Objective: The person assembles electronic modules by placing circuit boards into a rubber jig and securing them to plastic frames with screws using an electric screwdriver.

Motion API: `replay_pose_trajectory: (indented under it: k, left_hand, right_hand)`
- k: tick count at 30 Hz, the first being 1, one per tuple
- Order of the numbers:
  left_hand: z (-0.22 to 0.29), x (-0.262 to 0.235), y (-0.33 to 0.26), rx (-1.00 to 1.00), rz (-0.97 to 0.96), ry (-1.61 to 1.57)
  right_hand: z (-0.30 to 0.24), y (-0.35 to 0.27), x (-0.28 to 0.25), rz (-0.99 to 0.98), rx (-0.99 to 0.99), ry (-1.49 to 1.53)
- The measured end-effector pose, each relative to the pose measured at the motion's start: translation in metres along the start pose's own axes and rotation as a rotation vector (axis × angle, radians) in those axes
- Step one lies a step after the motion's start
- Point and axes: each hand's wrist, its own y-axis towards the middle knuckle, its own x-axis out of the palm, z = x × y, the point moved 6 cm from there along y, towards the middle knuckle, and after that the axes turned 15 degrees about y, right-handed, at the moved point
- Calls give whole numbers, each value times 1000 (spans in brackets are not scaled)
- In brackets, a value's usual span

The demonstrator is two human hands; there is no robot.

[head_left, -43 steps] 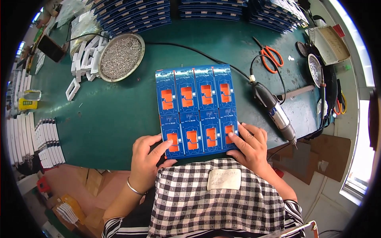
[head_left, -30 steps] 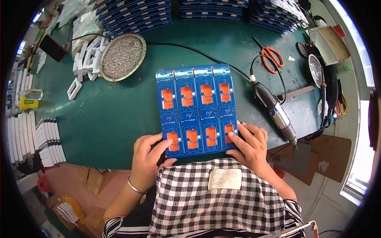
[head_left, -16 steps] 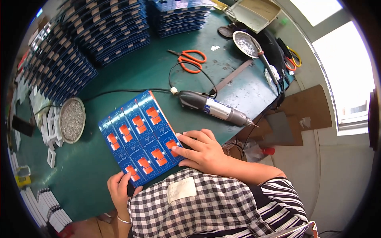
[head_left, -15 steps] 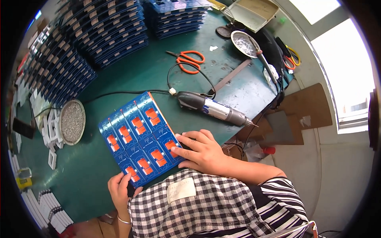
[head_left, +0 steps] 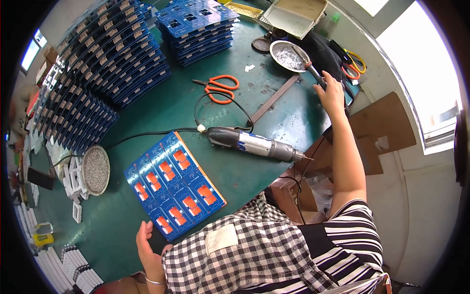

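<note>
A blue circuit-board panel [head_left: 171,188] with rows of orange-red patches lies tilted on the table in front of me. My left hand [head_left: 149,250] is beside its near left corner, fingers stretched and thumb apart, holding nothing. Far to the right, my right hand [head_left: 332,94] has its thumb and fingers on either side of the handle of a soldering iron [head_left: 316,74]. The iron's front end rests on a round metal dish [head_left: 286,55] with silvery bits in it. Part of the handle is hidden by the fingers.
A corded electric screwdriver [head_left: 254,143] lies beyond the panel, near orange-handled scissors [head_left: 220,89] and a flat brown strip [head_left: 274,100]. Tall stacks of blue boards [head_left: 117,54] stand at the back left. A dish of small metal pieces [head_left: 96,169] sits left, by white plastic parts [head_left: 73,181].
My right hand has left the panel and reached far right to the soldering iron. My left hand has come off the panel's near left corner, its fingers now straighter. The view has shifted slightly.
</note>
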Motion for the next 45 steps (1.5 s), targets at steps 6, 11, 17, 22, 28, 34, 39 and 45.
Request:
replay_pose_trajectory:
  k: [6,11,17,22,28,34,39,45]
  left_hand:
    - [15,-30,16,37,96,31]
    - [43,-48,46,203,143,171]
    - [117,-36,95,575,84,238]
    - [167,-25,130,820,35,231]
    - [278,42,213,996,48,290]
    - [331,153,264,662,-400,637]
    - [338,172,269,745,-338,586]
    - [332,178,282,745,-401,521]
  right_hand:
    - [6,-6,-2,107,-37,-15]
    - [-12,-43,-18,-37,-26,420]
    - [-26,-59,-23,-129,-91,302]
    - [23,-67,-36,42,10,388]
    - [13,-69,-25,-46,312,989]
    - [14,-79,-30,-55,233,861]
    - [26,-97,-48,13,281,865]
    - [24,-91,-30,-5,285,940]
